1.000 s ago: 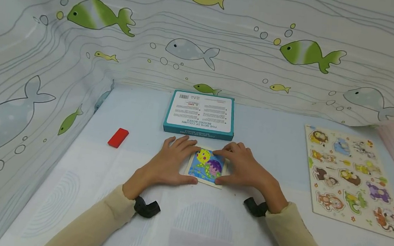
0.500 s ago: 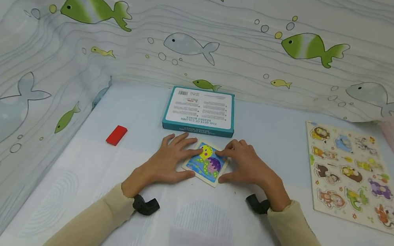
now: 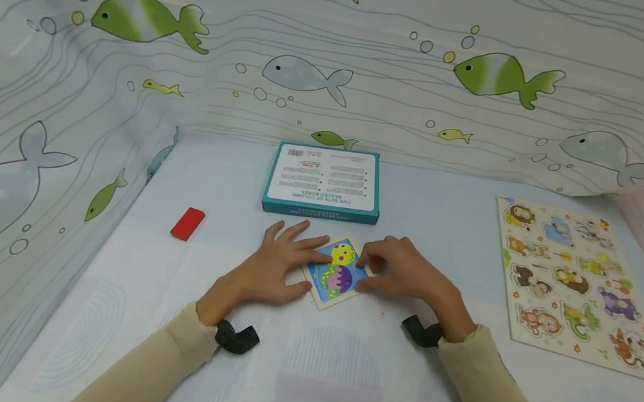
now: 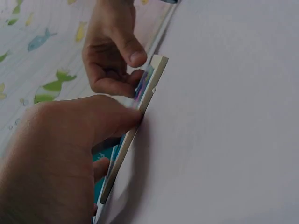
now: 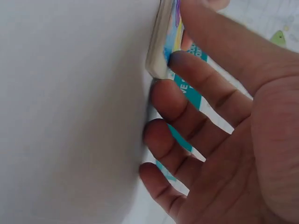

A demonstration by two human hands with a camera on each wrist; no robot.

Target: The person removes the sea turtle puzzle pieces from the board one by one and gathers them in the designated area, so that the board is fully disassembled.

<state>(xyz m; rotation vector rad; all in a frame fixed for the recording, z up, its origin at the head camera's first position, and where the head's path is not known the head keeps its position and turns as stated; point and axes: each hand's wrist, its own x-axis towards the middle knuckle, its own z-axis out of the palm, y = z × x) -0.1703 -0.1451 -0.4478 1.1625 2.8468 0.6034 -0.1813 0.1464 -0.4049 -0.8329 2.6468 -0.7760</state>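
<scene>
A small square picture puzzle (image 3: 340, 279) with a yellow and purple turtle lies turned askew on the table. In the head view, my left hand (image 3: 273, 266) is at its left side, fingers spread and mostly straight, with the index fingertip on the picture and the thumb by the near left edge. My right hand (image 3: 408, 273) holds the right corner between thumb and bent index finger. In the right wrist view, the right hand's fingers (image 5: 170, 100) lie around a corner of the puzzle (image 5: 161, 49); its other fingertips rest along the table.
Behind the puzzle lies a teal and white box (image 3: 324, 178). A red block (image 3: 187, 223) is off to the left. At the right lies a wooden animal puzzle board (image 3: 578, 287). Fish-patterned cloth (image 3: 399, 124) rises behind the table.
The puzzle has turned clockwise between my hands, its turtle head swinging from upper left to above the body. My right fingers have drawn closer together; the left fingers stay spread.
</scene>
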